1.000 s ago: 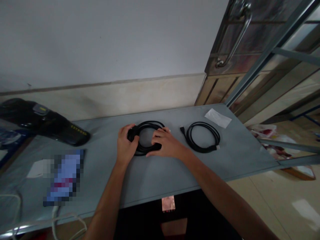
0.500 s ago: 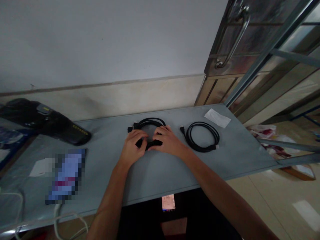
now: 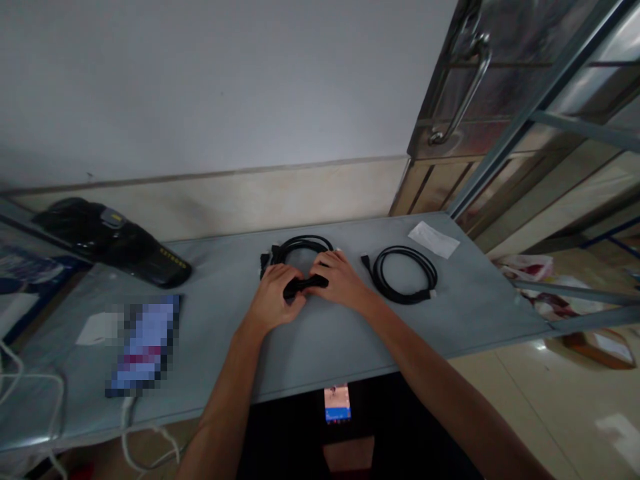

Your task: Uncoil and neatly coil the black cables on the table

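Note:
Near the middle of the grey tabletop (image 3: 320,347), a coiled black cable (image 3: 303,241) lies with dark plugs at its upper left. My left hand (image 3: 277,293) curls around the near side of the bundle, thumb and fingers closed on black cable. Beside it, my right hand (image 3: 336,275) pinches the same bundle from the right. The fingers hide part of the coil. To the right rests a second coiled black cable (image 3: 400,275), apart from both hands, with a plug at each end.
A black handheld vacuum (image 3: 120,240) lies at the left, near a pixelated blue-screened device (image 3: 145,347) and white paper (image 3: 100,328). A white slip (image 3: 434,240) lies at the back right. Metal posts (image 3: 540,113) stand at the right, and white cords (image 3: 131,433) hang at the front left.
The view has shifted slightly. My hands have drawn closer together on the black bundle, and the left hand has moved a little right. The cable on the right stays put.

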Action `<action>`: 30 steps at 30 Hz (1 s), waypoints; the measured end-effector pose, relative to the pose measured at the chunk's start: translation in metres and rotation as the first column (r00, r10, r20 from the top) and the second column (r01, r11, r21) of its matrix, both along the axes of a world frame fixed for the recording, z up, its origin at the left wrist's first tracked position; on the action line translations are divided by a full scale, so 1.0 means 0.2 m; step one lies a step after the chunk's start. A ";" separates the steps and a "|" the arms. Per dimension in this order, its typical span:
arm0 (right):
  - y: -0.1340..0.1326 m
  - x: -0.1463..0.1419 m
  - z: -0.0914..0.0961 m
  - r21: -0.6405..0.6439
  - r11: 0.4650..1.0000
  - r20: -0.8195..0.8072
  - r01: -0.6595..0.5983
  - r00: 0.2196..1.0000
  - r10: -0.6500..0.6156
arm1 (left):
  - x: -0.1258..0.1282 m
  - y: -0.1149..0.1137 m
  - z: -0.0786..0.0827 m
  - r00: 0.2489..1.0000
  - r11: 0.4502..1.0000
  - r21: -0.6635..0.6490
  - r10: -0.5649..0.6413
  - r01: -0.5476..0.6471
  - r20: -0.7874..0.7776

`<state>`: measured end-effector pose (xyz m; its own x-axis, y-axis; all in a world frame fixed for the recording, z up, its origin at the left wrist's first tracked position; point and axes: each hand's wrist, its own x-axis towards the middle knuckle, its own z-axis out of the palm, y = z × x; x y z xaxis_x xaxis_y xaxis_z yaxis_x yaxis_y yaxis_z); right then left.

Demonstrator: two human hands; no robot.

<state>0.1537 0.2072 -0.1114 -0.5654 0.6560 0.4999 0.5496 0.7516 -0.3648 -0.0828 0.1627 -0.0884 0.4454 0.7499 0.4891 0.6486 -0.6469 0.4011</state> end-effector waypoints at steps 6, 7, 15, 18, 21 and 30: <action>-0.01 0.00 0.01 -0.029 0.999 -0.056 0.021 0.998 -0.023 | 0.00 0.01 -0.02 0.999 0.999 0.004 0.032 -0.032 -0.033; -0.01 0.00 0.02 -0.034 0.999 -0.068 0.029 0.997 -0.031 | 0.00 0.01 -0.02 0.999 0.999 0.011 0.030 -0.030 -0.031; -0.10 0.13 0.10 -0.042 0.990 -0.103 0.138 0.985 -0.142 | -0.01 0.01 -0.02 0.999 0.999 0.032 0.036 -0.035 -0.031; -0.19 0.34 0.11 -0.002 0.952 -0.038 0.307 0.951 -0.307 | -0.01 0.00 -0.01 0.999 0.999 0.024 0.042 -0.041 -0.019; -0.29 0.55 0.08 0.038 0.884 0.060 0.466 0.882 -0.468 | -0.01 0.00 0.00 0.999 0.999 0.012 0.031 -0.032 0.016; -0.42 0.71 -0.03 0.059 0.828 0.141 0.558 0.816 -0.560 | -0.02 0.00 0.02 0.975 0.973 0.092 0.205 -0.213 0.086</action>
